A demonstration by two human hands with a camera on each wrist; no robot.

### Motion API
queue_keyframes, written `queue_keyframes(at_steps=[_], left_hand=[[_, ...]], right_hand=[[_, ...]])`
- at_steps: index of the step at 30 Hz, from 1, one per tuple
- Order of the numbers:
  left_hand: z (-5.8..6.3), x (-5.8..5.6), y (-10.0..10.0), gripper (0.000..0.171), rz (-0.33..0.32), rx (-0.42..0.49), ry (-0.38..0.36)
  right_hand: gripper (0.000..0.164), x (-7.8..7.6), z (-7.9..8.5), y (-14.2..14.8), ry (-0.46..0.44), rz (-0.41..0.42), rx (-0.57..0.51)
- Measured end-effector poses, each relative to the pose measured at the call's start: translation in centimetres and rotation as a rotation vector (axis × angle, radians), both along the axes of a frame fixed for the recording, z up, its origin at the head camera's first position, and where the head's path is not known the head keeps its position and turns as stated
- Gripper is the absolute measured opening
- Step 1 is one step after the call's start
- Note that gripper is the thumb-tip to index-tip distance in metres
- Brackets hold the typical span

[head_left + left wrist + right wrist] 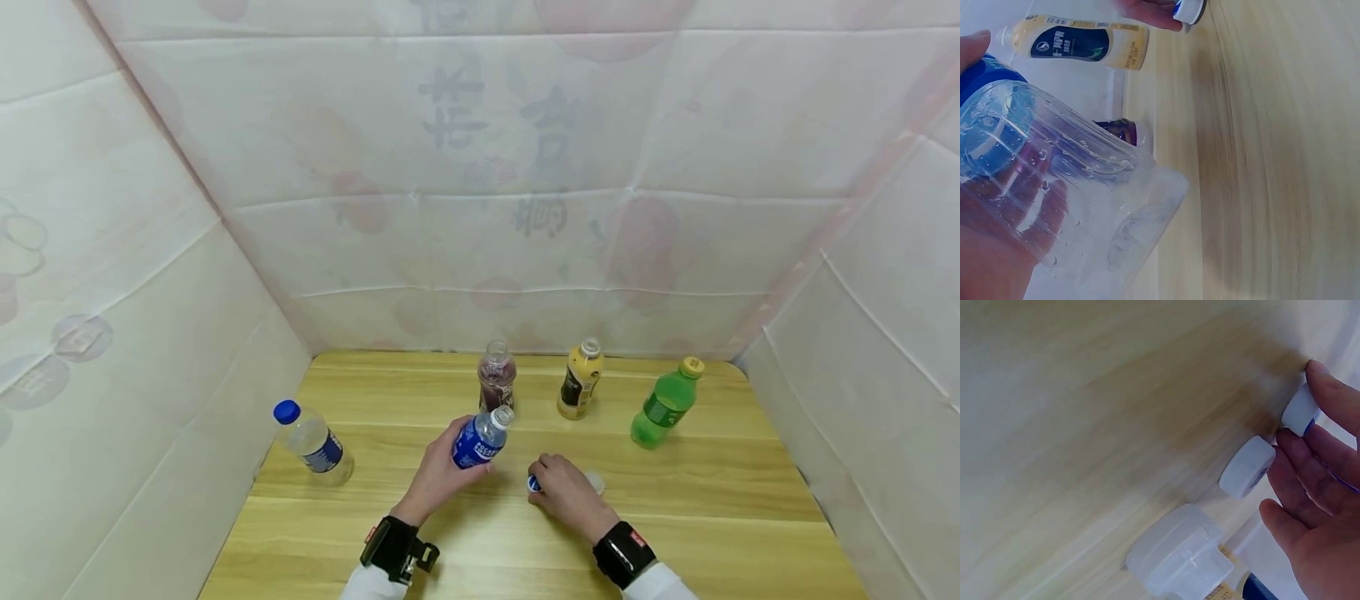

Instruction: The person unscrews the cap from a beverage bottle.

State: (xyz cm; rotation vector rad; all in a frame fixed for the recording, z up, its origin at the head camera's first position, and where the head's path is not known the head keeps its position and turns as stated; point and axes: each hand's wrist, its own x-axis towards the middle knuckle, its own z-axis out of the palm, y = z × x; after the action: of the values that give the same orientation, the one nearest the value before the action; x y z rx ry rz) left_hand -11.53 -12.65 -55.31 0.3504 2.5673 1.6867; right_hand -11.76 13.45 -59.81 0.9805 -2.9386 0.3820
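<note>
My left hand (442,471) grips a clear bottle (477,442) with a blue label, tilted and uncapped at its mouth. Its clear lower part, beaded with droplets inside, fills much of the left wrist view. To the right, my right hand (566,492) pinches a white bottle cap (1300,411) with a blue top between thumb and fingers, low over the table. Beside those fingers a second white cap (1247,467) lies on the wood. A larger translucent cap (1179,550) rests farther along, partly hidden by the hand in the head view.
Behind the left hand stands an uncapped purple bottle (497,383). An uncapped yellow bottle (581,383) is right of it, then a green bottle (663,408) with a yellow cap. A clear blue-capped bottle (315,442) stands at the left. Pale sheets (525,208) wall the table (720,517).
</note>
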Motion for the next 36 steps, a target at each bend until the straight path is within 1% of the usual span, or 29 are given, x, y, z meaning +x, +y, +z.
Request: queue_keyframes(at_steps=[4,9,12,16,22,25,27,31,34,36], left_hand=[[0.2,0.0,-0.2,0.085,0.01,0.002,-0.015],[0.4,0.0,-0.3,0.084,0.043,0.016,-0.016],[0.5,-0.2,-0.5,0.082,0.075,0.022,0.003],[0.6,-0.6,-0.9,0.081,0.122,0.033,0.034],[1.0,-1.5,-1.4,0.082,0.192,0.099,0.081],[1.3,-2.1,-1.6,0.082,0.226,0.142,0.092],[1.5,-2.6,-1.8,0.081,0.25,0.175,0.102],[1.8,-3.5,-2.2,0.08,0.311,0.226,0.131],[2.0,-4.2,-2.5,0.08,0.351,0.23,0.158],[2.0,-4.5,-2.6,0.08,0.367,0.22,0.173]], right_hand=[[0.033,-0.1,0.3,0.0,-0.002,0.002,0.009],[0.036,0.0,0.6,0.1,0.008,-0.003,0.003],[0.038,0.1,1.1,0.3,0.023,-0.042,-0.037],[0.039,0.1,2.2,0.8,0.058,-0.106,-0.091],[0.044,-0.2,3.9,2.1,0.105,-0.166,-0.13],[0.045,-0.1,4.5,2.7,0.115,-0.192,-0.151],[0.044,-0.1,4.8,3.1,0.135,-0.203,-0.17],[0.035,0.0,5.0,3.9,0.206,-0.194,-0.22],[0.031,0.1,4.9,4.2,0.263,-0.174,-0.245],[0.029,0.1,4.9,4.3,0.283,-0.161,-0.256]])
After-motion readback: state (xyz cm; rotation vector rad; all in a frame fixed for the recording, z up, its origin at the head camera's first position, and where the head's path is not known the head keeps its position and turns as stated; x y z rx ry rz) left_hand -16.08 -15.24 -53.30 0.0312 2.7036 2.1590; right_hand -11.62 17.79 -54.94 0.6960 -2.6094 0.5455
